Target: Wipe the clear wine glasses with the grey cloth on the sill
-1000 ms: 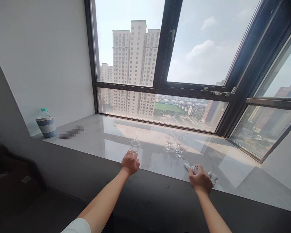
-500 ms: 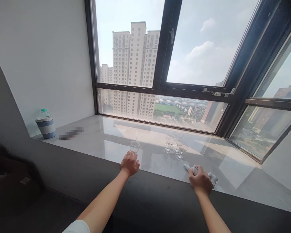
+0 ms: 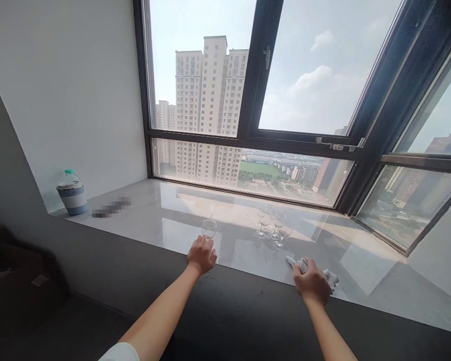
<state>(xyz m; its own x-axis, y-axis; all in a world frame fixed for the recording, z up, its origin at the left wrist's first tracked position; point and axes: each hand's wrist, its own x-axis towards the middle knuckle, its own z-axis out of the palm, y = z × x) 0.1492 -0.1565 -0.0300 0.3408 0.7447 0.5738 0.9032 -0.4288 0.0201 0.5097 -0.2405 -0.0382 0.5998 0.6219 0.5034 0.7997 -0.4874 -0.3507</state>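
My left hand (image 3: 201, 255) is closed round the stem of a clear wine glass (image 3: 209, 229) that stands upright on the polished stone window sill (image 3: 165, 215). My right hand (image 3: 311, 281) is closed on a crumpled white cloth (image 3: 329, 276) lying at the sill's front edge. A cluster of three more clear wine glasses (image 3: 273, 228) stands a little beyond the cloth, between my hands and the window.
A plastic bottle with a green cap and a blue-and-white wrap (image 3: 72, 192) stands at the sill's far left by the white wall. A blurred dark object (image 3: 111, 207) lies near it. Dark-framed windows (image 3: 248, 135) close off the back and right.
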